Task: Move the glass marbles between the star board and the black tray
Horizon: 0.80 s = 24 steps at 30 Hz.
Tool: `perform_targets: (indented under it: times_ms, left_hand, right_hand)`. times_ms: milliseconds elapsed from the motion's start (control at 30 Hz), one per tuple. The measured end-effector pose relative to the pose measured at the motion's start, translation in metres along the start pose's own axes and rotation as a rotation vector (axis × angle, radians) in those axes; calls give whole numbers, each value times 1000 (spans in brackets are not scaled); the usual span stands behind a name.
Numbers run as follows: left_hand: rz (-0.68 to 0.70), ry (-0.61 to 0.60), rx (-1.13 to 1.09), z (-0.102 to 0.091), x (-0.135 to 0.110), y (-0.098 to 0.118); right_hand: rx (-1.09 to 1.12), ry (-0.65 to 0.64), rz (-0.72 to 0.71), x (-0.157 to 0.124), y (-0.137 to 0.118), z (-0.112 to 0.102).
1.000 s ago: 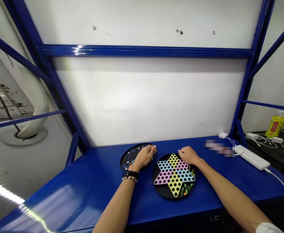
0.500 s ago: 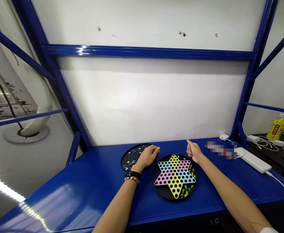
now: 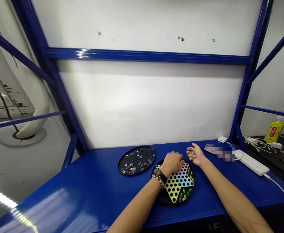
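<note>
A round black Chinese checkers board (image 3: 174,190) lies on the blue tabletop, its star in yellow, pink and pale blue, full of dark holes. Green marbles (image 3: 185,193) fill two side pockets at its right. My left hand (image 3: 173,161), with a watch and bead bracelet at the wrist, is over the board's far part, fingers curled downward; what they hold, if anything, is hidden. Beyond the board's far right edge, my right hand (image 3: 195,155) is turned palm up, fingers curled round several marbles (image 3: 192,154). A round black tray (image 3: 142,160) of mixed marbles lies to the left.
A blurred-out flat object (image 3: 219,152) and a white power strip (image 3: 251,162) with a cable lie right of my right hand. A white charger (image 3: 222,139) sits by the back panel. On a dark side table stand a yellow bottle (image 3: 274,130) and cables.
My left hand has moved right from the tray's edge to over the board, uncovering the tray. My right hand has turned and its fingers have loosened, so marbles show in its palm.
</note>
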<state>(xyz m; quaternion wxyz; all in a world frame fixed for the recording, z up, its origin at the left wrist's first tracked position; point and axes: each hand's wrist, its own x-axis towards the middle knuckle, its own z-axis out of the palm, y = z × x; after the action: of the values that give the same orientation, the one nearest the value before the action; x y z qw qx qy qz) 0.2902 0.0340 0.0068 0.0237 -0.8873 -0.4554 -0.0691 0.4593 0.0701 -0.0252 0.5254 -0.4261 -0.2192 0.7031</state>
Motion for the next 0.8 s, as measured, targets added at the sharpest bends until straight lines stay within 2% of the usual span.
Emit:
perform_targets:
  times_ms: [200, 367, 600, 700, 800]
  left_hand:
    - [-192, -49, -104, 3, 14, 8]
    - [-197, -53, -167, 6, 15, 5]
    - [-162, -25, -302, 7, 9, -16]
    - [-119, 117, -472, -1, 7, -18]
    - [-97, 296, -579, -10, 5, -11]
  right_hand:
    - [-27, 14, -3, -2, 1, 1]
    - [-60, -19, 22, -1, 4, 2]
    - [-89, -65, 24, -2, 4, 1]
    - [-124, -93, 24, -4, 4, 5]
    - [-150, -200, 63, -9, 6, 16]
